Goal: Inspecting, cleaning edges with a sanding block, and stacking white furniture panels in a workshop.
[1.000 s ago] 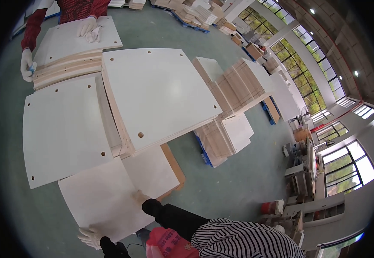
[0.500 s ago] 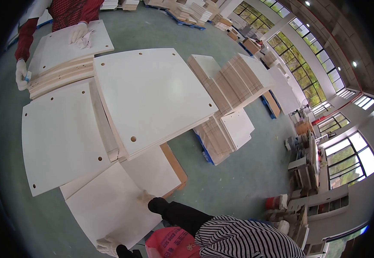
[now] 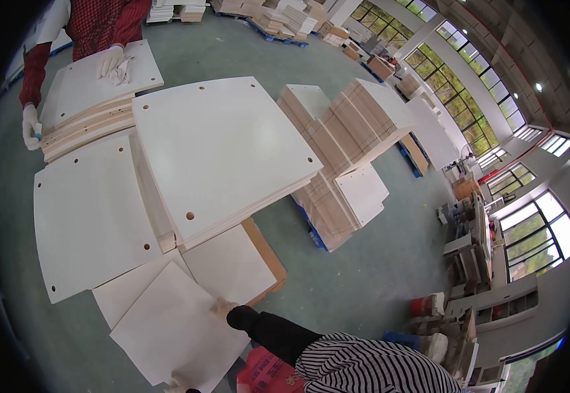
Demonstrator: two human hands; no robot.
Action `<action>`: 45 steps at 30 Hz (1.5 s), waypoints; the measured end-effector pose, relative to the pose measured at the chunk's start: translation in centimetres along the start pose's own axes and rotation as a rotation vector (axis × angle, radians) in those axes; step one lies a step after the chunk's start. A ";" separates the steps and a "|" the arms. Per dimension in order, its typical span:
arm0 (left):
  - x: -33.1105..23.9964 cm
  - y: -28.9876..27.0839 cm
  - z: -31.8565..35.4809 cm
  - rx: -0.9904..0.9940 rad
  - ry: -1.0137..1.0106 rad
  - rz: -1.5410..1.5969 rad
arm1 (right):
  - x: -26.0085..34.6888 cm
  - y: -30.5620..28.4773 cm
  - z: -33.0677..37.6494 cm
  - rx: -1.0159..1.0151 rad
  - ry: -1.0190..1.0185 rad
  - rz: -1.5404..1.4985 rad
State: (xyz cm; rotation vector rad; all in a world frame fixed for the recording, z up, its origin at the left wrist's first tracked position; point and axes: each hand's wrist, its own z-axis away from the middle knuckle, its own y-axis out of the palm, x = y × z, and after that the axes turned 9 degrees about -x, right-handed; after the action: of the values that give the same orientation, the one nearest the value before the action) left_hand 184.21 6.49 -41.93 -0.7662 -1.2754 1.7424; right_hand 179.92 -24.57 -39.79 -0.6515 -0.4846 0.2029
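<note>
A plain white panel (image 3: pixel 177 321) lies tilted at the lower middle, its far corner over other white boards. My left hand (image 3: pixel 181 381), in a pale glove and partly cut off by the lower border, grips the panel's near edge. On the panel's right edge, my right hand (image 3: pixel 222 309) is closed, its fingers partly hidden. Under and beyond the panel lie a white board (image 3: pixel 229 262) and a brown cardboard sheet (image 3: pixel 268 255). Farther off are a large white panel with drilled holes (image 3: pixel 223 150) on a stack and another drilled white panel (image 3: pixel 92 216) to its left.
Across the stacks, a co-worker in a red checked top (image 3: pixel 98 26) has one gloved hand on a cloth (image 3: pixel 121 72) over a drilled panel. Stacked boards on a blue pallet (image 3: pixel 316 232) stand to the right. A red bucket (image 3: pixel 424 306) sits farther right.
The panel in my hands has turned and shifted right, uncovering more of the board beneath its left side. My left hand has moved right and nearer the lower border.
</note>
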 end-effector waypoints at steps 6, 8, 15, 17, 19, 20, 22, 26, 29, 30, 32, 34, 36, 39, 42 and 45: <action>0.2 0.0 -0.7 0.026 0.006 0.018 | -0.3 1.4 -0.3 -0.075 -0.014 0.003; 0.1 -0.2 -0.9 0.027 0.008 0.024 | -0.5 2.1 -0.3 -0.165 -0.039 0.005; -0.3 -0.8 -1.6 0.043 0.009 0.046 | -1.9 2.9 -1.2 -0.062 -0.093 0.082; -0.4 -0.9 -1.7 0.047 0.008 0.050 | -2.2 3.1 -1.4 -0.063 -0.114 0.083; -0.4 -1.1 -1.9 0.051 0.011 0.051 | -2.5 3.6 -1.5 -0.097 -0.118 0.078; -0.4 -1.2 -2.0 0.051 0.014 0.053 | -2.6 3.8 -1.4 -0.149 -0.160 0.055; -0.4 -1.3 -2.2 0.057 0.018 0.060 | -2.8 4.2 -1.2 -0.210 -0.197 0.061; -0.4 -1.2 -2.4 0.069 0.021 0.068 | -3.1 3.9 -1.0 -0.254 -0.279 0.039; 0.0 -1.1 -2.4 0.074 0.015 0.066 | -3.1 2.8 -1.2 -0.125 -0.221 0.023; 0.0 -1.0 -2.4 0.078 0.014 0.069 | -3.0 2.4 -1.3 -0.120 -0.238 0.021; 0.2 -1.0 -2.4 0.082 0.007 0.075 | -2.6 1.6 -1.4 -0.097 -0.246 0.030; 0.3 -0.9 -2.5 0.083 0.006 0.074 | -2.3 1.0 -1.3 -0.056 -0.223 0.051; 0.3 -0.9 -2.6 0.089 0.002 0.074 | -2.0 0.7 -1.0 -0.066 -0.231 0.063; 0.3 -0.8 -2.8 0.097 -0.004 0.074 | -1.9 0.6 -0.5 -0.080 -0.222 0.061; 0.3 -0.8 -3.0 0.103 -0.007 0.075 | -1.9 0.7 -0.3 -0.081 -0.241 0.077; 0.3 -0.8 -3.1 0.110 -0.012 0.076 | -2.0 0.8 -0.4 -0.088 -0.243 0.052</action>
State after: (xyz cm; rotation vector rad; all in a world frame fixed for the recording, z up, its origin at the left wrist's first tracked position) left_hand 186.93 8.28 -42.08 -0.7503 -1.1612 1.8646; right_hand 178.40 -24.79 -41.34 -0.7295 -0.7133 0.3129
